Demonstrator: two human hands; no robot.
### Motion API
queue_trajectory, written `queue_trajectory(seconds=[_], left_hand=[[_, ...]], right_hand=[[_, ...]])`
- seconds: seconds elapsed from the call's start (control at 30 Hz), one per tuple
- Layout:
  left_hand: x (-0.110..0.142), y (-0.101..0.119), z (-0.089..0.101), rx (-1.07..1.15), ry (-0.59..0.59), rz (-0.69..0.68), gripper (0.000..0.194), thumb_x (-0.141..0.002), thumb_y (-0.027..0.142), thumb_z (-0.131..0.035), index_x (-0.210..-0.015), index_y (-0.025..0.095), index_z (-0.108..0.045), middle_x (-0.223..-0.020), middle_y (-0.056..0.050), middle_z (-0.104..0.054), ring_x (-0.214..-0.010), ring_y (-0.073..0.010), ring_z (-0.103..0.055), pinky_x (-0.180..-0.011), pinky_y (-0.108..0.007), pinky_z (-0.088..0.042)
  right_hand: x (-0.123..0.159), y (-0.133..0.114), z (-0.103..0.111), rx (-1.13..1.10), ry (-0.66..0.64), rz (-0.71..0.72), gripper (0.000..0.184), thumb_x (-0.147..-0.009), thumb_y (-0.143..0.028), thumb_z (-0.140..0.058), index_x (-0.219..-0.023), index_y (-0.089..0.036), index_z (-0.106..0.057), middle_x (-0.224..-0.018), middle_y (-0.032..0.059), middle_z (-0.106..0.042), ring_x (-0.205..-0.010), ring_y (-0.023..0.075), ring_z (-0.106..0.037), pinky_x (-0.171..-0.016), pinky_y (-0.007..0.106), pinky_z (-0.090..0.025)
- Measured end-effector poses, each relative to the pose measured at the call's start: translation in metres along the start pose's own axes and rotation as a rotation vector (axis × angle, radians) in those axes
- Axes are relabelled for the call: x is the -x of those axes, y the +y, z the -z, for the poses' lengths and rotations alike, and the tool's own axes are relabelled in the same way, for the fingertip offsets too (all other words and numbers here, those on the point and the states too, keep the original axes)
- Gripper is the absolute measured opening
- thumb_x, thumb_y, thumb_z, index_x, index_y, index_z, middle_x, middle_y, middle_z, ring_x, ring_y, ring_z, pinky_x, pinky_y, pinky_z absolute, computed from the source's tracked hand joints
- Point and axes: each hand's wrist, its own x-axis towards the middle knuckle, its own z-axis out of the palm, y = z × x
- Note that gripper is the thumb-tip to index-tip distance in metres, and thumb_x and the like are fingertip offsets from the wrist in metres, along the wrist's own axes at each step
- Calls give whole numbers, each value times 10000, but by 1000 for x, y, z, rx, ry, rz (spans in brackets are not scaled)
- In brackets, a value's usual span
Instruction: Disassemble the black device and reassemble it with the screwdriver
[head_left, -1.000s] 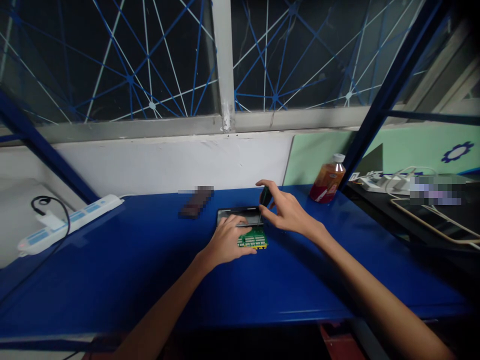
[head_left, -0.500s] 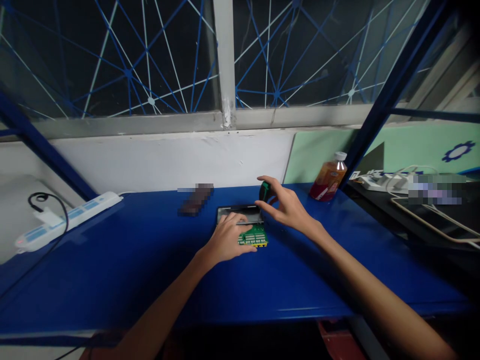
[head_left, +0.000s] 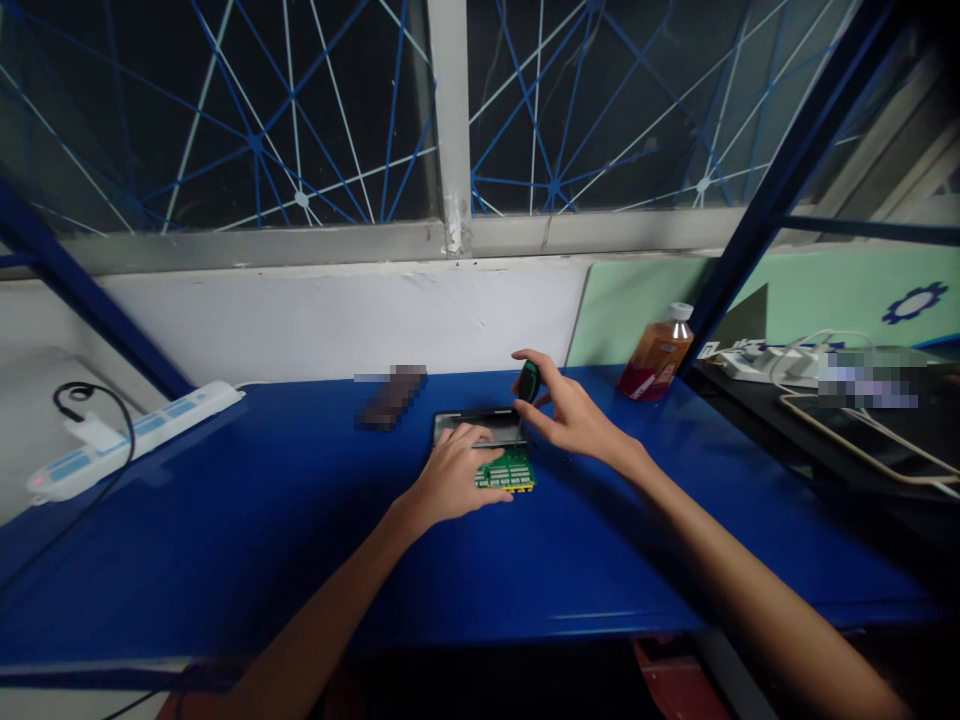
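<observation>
A green circuit board [head_left: 511, 470] with a yellow front edge lies on the blue table, against a shallow black-rimmed case [head_left: 501, 424] behind it. My left hand [head_left: 456, 470] holds them down from the left. Its thumb lies along the board's front edge, the index finger is on the board and the other fingers reach over the case. In my right hand [head_left: 559, 400] is a screwdriver with a black and green handle [head_left: 529, 380], gripped between thumb and fingers. It stands upright over the case's right end. Its tip is too small to make out.
A white power strip [head_left: 142, 440] with a black cable lies at the left. Behind my left hand is a dark blurred object [head_left: 391, 398]. A drink bottle [head_left: 657, 352] stands at the back right, and a black surface [head_left: 840, 430] with cables and chargers lies beyond it.
The screwdriver handle has turned slightly in my right hand, and those fingers have shifted a little around it. My left hand, the board and the case stay in place.
</observation>
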Motion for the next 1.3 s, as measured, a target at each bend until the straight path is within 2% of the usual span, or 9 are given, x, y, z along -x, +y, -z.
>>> queue_trajectory(seconds=[0.2, 0.3, 0.43, 0.57, 0.83, 0.9, 1.03, 1.17, 1.3], left_hand=[[0, 0, 0, -2, 1, 6, 589, -660, 560, -773, -1151, 252, -671, -1194, -76, -581, -1107, -292, -527, -964, -468, -402], [0, 1, 0, -3, 8, 0, 576, -665, 560, -771, -1142, 252, -676, -1196, -76, -581, -1115, -294, -521, -975, -470, -394], [0, 1, 1, -4, -2, 4, 576, -675, 559, -761, -1149, 245, -673, -1198, -78, -576, -1107, -295, -524, -971, -479, -401], [0, 1, 1, -6, -6, 0, 556, -676, 545, -767, -1141, 253, -677, -1196, -75, -573, -1119, -293, -518, -980, -475, -395], [1, 1, 0, 0, -9, 7, 570, -681, 561, -756, -1151, 250, -670, -1211, -77, -570, -1120, -295, -517, -976, -478, -398], [1, 1, 0, 4, -3, -2, 554, -686, 558, -753, -1144, 258, -671, -1213, -69, -571, -1116, -293, -517, -977, -478, -398], [1, 1, 1, 6, 3, -1, 547, -683, 546, -761, -1146, 269, -669, -1214, -62, -569, -1109, -288, -518, -980, -474, -397], [1, 1, 1, 3, -1, -17, 533, -701, 542, -750, -1140, 250, -674, -1196, -67, -571, -1113, -283, -513, -984, -449, -395], [1, 0, 1, 5, -4, 2, 551, -688, 557, -751, -1144, 256, -674, -1201, -71, -570, -1110, -293, -515, -978, -473, -393]], right_hand=[[1, -1, -1, 102, 63, 5, 560, -879, -464, -544, -1328, -164, -395, -821, 57, -647, -668, 201, -616, -631, 337, -479], [1, -2, -1, 51, 59, 15, 506, -924, -418, -467, -1347, -163, -359, -886, 72, -661, -644, 180, -613, -624, 323, -485], [1, -3, 1, 77, 85, 42, 472, -913, -447, -490, -1289, -167, -428, -904, 76, -652, -674, 183, -616, -640, 321, -480], [1, -4, 2, 86, 17, 33, 489, -925, -430, -446, -1330, -165, -372, -879, 68, -642, -623, 176, -596, -615, 329, -470], [0, -5, 3, 21, 17, 58, 500, -919, -409, -452, -1362, -196, -363, -1141, 115, -618, -685, 169, -601, -665, 331, -497], [0, -3, 3, -4, 13, 52, 487, -922, -388, -443, -1360, -192, -361, -1104, 112, -627, -683, 167, -601, -667, 326, -500], [0, 0, 3, 103, 46, 17, 507, -885, -453, -517, -1300, -176, -427, -892, 81, -652, -653, 188, -596, -638, 338, -474], [0, 1, 4, 14, -12, 30, 507, -896, -378, -506, -1342, -186, -357, -972, 87, -650, -636, 162, -596, -625, 314, -475], [1, 0, 5, 117, 29, 26, 528, -856, -455, -577, -1285, -178, -445, -889, 72, -654, -653, 182, -601, -631, 327, -465]])
